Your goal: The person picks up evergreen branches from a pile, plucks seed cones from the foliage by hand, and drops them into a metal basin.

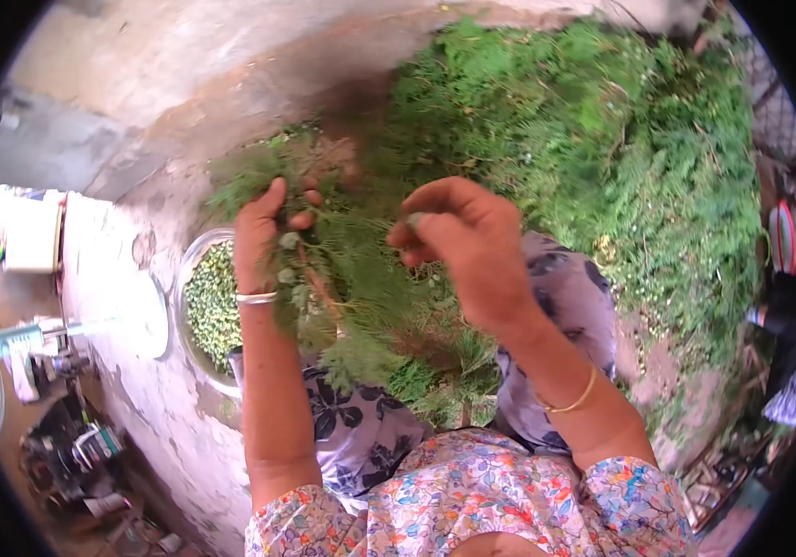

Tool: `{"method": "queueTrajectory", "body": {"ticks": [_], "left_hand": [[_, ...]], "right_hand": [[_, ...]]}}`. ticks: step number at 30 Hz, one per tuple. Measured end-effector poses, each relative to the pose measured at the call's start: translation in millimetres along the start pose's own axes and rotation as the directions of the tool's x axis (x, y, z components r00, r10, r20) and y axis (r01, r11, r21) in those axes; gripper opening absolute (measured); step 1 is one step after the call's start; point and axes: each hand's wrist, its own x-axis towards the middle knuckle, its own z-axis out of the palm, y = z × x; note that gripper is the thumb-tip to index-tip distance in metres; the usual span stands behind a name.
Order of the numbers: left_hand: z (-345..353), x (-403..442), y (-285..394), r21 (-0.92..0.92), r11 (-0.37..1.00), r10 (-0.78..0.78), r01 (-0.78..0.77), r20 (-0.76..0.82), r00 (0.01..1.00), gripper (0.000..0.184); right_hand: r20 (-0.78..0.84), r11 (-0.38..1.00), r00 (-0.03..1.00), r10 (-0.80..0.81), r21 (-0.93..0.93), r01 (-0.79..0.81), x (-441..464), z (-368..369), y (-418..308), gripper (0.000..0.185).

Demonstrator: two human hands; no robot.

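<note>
A feathery green branch point(361, 288) with small pale round cones point(287, 240) hangs over my lap. My left hand point(275, 218) is wrapped round its stem, with a silver bangle at the wrist. To the right of the foliage is my right hand point(458, 232), its thumb and fingers pinched together near the sprigs; what they hold, if anything, is too small to name. A round bowl point(182, 320) of small green cones stands on the ground left of my left wrist.
A large heap of cut green branches point(593, 139) spreads ahead and to the right. A pale wall point(258, 56) rises ahead. Small tools and clutter point(73, 446) lie at the lower left, with a light box point(31, 232) above. Dark items point(788, 325) line the right edge.
</note>
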Motion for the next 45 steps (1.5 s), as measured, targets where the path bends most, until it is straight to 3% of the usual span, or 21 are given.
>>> {"method": "queueTrajectory", "body": {"ticks": [1, 3, 4, 6, 8, 10, 12, 16, 18, 24, 27, 29, 33, 34, 36, 37, 38, 39, 43, 44, 45], "left_hand": [[3.9, -2.9, 0.8, -0.033, 0.997, -0.066, 0.066, 0.026, 0.998, 0.028], [9.7, -5.0, 0.3, -0.049, 0.998, -0.050, 0.050, 0.004, 0.999, 0.029], [12.6, -5.8, -0.1, -0.055, 0.997, -0.051, 0.050, -0.005, 0.999, 0.030], [18.8, -8.9, 0.1, -0.068, 0.997, -0.020, 0.019, -0.006, 1.000, 0.030], [23.6, -11.6, -0.8, -0.006, 1.000, -0.011, 0.011, 0.022, 1.000, 0.031], [23.9, -11.0, -3.5, -0.096, 0.995, -0.013, 0.017, 0.034, 0.999, 0.026], [36.1, -18.3, -2.0, 0.070, 0.997, -0.030, 0.028, 0.028, 0.999, 0.026], [52.6, -23.6, -15.0, 0.004, 1.000, -0.030, 0.030, 0.062, 0.998, 0.022], [61.1, -26.9, -21.5, 0.071, 0.996, 0.045, -0.047, 0.026, 0.999, 0.017], [60.9, -21.2, -36.9, 0.001, 0.997, 0.079, -0.079, 0.009, 0.997, 0.009], [57.2, -17.8, -47.5, 0.041, 0.984, 0.173, -0.174, 0.026, 0.985, 0.011], [57.8, -16.4, -53.3, -0.060, 0.984, 0.168, -0.168, -0.010, 0.986, 0.011], [56.3, -14.8, -51.3, -0.009, 0.990, 0.138, -0.139, -0.073, 0.988, 0.012], [55.0, -13.3, -47.4, -0.028, 0.997, 0.066, -0.069, -0.103, 0.992, 0.009], [48.5, -8.9, -37.2, -0.052, 0.999, -0.003, -0.005, -0.142, 0.990, 0.006], [43.9, -5.8, -30.2, -0.037, 0.999, 0.004, -0.008, -0.119, 0.993, 0.007], [42.1, -4.5, -24.9, -0.022, 1.000, 0.010, -0.012, -0.090, 0.996, 0.008], [43.1, -6.6, -22.2, -0.056, 0.998, 0.002, -0.008, -0.104, 0.995, 0.009], [45.2, -9.4, -25.2, -0.040, 0.997, 0.063, -0.067, -0.098, 0.993, 0.009], [47.6, -9.8, -26.7, -0.049, 0.995, 0.075, -0.081, -0.109, 0.991, 0.008], [50.3, -10.3, -28.4, -0.059, 0.994, 0.088, -0.096, -0.119, 0.989, 0.008]], "right_hand": [[0.023, 1.000, 1.000, -0.001, -0.007, 0.001, 0.9, -3.5, -6.7, 0.012], [0.126, 0.963, 0.963, 0.239, 0.094, -0.252, 2.6, -9.6, -18.6, 0.009], [0.137, 0.964, 0.961, 0.239, 0.084, -0.252, 2.7, -10.9, -19.9, 0.009], [0.314, 0.916, 0.887, 0.338, 0.106, -0.387, 0.4, -9.8, -21.0, 0.011], [0.314, 0.924, 0.877, 0.364, -0.004, -0.383, -2.8, -4.6, -16.9, 0.013], [0.307, 0.921, 0.868, 0.390, -0.108, -0.375, -5.6, -1.1, -7.9, 0.017], [0.300, 0.945, 0.940, 0.162, -0.321, -0.061, -7.4, 3.4, 5.7, 0.019], [0.244, 0.910, 0.970, 0.011, -0.405, 0.092, -10.1, 15.2, 20.1, 0.017], [0.215, 0.833, 0.965, -0.149, -0.499, 0.240, -9.2, 17.1, 25.7, 0.018], [0.336, 0.666, 0.913, -0.233, -0.629, 0.402, -6.9, 8.2, 26.2, 0.018], [0.318, 0.628, 0.937, -0.145, -0.702, 0.336, -3.9, 8.3, 20.5, 0.021], [0.336, 0.645, 0.927, -0.168, -0.673, 0.361, -3.7, 6.7, 23.5, 0.020], [0.437, 0.700, 0.892, -0.115, -0.601, 0.385, -6.2, 5.8, 13.1, 0.017], [0.437, 0.699, 0.892, -0.117, -0.601, 0.386, -9.2, 3.9, 11.7, 0.017], [0.523, 0.932, 0.852, -0.026, -0.295, 0.210, -14.9, -1.0, 9.4, 0.016], [0.524, 0.934, 0.851, -0.027, -0.291, 0.208, -12.9, -4.6, 4.6, 0.016], [0.429, 0.985, 0.897, 0.107, -0.171, -0.036, -8.6, -8.6, -3.2, 0.014], [0.350, 0.964, 0.901, 0.256, -0.025, -0.264, -5.3, -10.0, -10.6, 0.013], [0.323, 0.913, 0.877, 0.356, 0.080, -0.400, -3.3, -6.5, -20.1, 0.012], [0.305, 0.973, 0.934, 0.185, -0.187, -0.132, -3.1, -7.7, -10.3, 0.012], [0.336, 0.888, 0.942, 0.006, -0.435, 0.149, -4.3, -7.3, -3.9, 0.012]]}}
